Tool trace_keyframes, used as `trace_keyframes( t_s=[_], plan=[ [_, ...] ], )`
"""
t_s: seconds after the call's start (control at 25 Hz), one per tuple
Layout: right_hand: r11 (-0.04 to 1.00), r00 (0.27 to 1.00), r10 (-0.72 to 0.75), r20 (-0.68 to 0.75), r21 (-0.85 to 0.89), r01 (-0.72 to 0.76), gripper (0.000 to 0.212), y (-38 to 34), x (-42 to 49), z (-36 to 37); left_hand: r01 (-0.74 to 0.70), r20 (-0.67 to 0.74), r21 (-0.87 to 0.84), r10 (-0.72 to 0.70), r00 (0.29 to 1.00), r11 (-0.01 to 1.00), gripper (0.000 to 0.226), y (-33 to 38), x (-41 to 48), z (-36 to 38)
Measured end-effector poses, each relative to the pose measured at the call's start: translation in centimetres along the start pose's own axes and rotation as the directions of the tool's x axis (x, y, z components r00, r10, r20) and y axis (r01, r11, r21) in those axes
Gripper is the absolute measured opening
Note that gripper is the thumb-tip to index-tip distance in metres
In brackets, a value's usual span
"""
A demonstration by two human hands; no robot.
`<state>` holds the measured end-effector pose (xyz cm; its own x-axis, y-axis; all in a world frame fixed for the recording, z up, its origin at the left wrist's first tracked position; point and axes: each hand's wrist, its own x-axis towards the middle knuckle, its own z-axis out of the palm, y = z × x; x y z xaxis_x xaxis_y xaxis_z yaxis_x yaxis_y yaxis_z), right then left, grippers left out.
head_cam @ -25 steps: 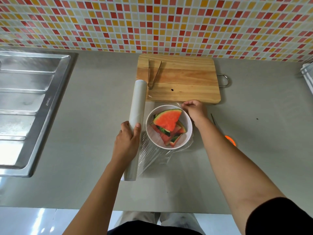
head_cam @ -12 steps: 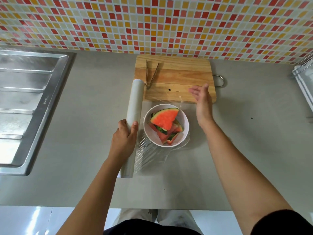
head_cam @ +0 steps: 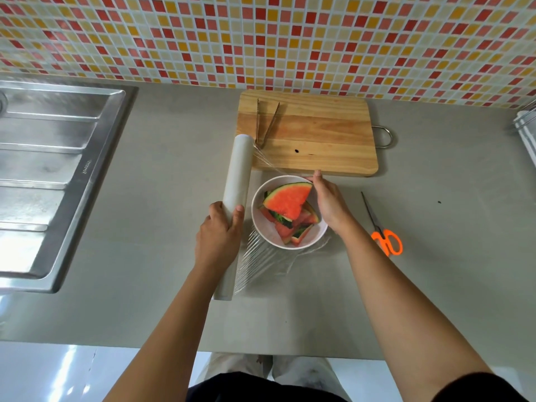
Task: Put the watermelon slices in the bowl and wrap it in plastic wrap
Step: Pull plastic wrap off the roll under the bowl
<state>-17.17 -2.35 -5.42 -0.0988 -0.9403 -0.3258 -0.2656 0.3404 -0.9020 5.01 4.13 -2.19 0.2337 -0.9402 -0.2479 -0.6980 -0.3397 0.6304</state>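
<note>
A white bowl (head_cam: 265, 232) with several watermelon slices (head_cam: 287, 201) stands on the grey counter, just in front of the cutting board. Left of it lies a long roll of plastic wrap (head_cam: 236, 175), and my left hand (head_cam: 219, 236) grips its near half. Clear film (head_cam: 261, 262) stretches from the roll under the bowl's near side. A thin strand runs from the roll's far end to the bowl's far rim. My right hand (head_cam: 330, 204) lies against the bowl's right rim, with its fingertips pinching that strand at the far edge.
A wooden cutting board (head_cam: 319, 134) with metal tongs (head_cam: 266, 123) on it sits behind the bowl. Orange-handled scissors (head_cam: 383, 230) lie on the counter to the right. A steel sink (head_cam: 43, 175) fills the left side; a rack edge (head_cam: 526, 132) shows far right.
My right hand lifted off the bowl's far rim and hovered open over the board, then came back down to the bowl's right rim. My left hand stayed on the roll.
</note>
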Motion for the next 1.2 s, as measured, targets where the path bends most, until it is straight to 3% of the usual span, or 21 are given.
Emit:
trace_keyframes(
  t_s=[0.12,0.36,0.64,0.88,1.08,1.2],
  plan=[
    [0.994,1.000,0.001,-0.025,0.105,0.002,0.039,0.3,0.1,0.1,0.048,-0.015,0.023,-0.048,0.999,0.999,0.049,0.3,-0.2,0.1],
    [0.983,0.997,0.042,-0.070,0.181,-0.028,0.027,0.0,0.2,0.2,0.190,0.133,-0.205,-0.165,0.977,0.960,0.034,0.0,-0.2,-0.5],
    [0.988,0.995,0.018,-0.099,0.154,-0.003,0.029,0.6,0.3,-0.8,0.091,0.172,-0.179,-0.060,0.983,0.980,0.033,0.4,-0.9,0.2],
    [0.995,0.995,-0.033,-0.090,0.095,0.041,0.030,1.1,0.7,-1.5,0.006,0.028,-0.120,-0.002,1.000,0.993,0.043,0.1,-1.0,0.2],
    [0.998,0.994,-0.044,-0.102,0.039,0.048,0.034,1.3,0.9,-1.5,0.057,0.033,-0.034,-0.056,0.998,0.998,0.050,-1.2,-0.4,-0.2],
    [0.999,0.994,-0.034,-0.100,0.026,0.037,0.034,1.1,0.8,-1.5,0.140,0.090,-0.138,-0.128,0.988,0.980,0.048,-1.4,-0.4,-0.4]
  ],
)
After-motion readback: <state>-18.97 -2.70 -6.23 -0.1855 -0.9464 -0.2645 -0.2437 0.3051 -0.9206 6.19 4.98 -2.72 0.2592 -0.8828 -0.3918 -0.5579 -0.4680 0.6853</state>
